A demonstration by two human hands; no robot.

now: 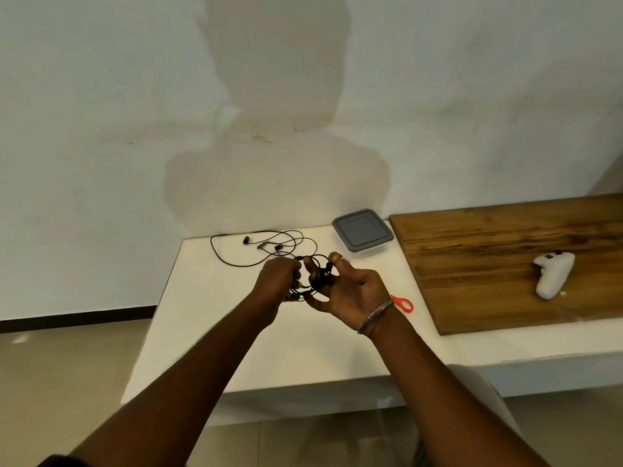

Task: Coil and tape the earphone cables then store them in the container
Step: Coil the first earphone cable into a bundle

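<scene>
Above the white table (pixel 236 348), both my hands hold a black earphone cable (pixel 312 274) wound into loops. My left hand (pixel 278 279) pinches the left side of the coil. My right hand (pixel 347 286), palm up with a metal bangle on the wrist, grips the right side between thumb and fingers. A second black earphone cable (pixel 236 246) lies loose and uncoiled at the table's far edge, earbuds showing. The square clear container with a grey lid (pixel 362 232) stands shut at the back, right of the loose cable.
Red-handled scissors (pixel 403 303) lie partly hidden behind my right wrist. A wooden board (pixel 505 264) covers the table's right side, with a white game controller (pixel 553 273) on it. A wall rises right behind the table; the floor drops off to the left.
</scene>
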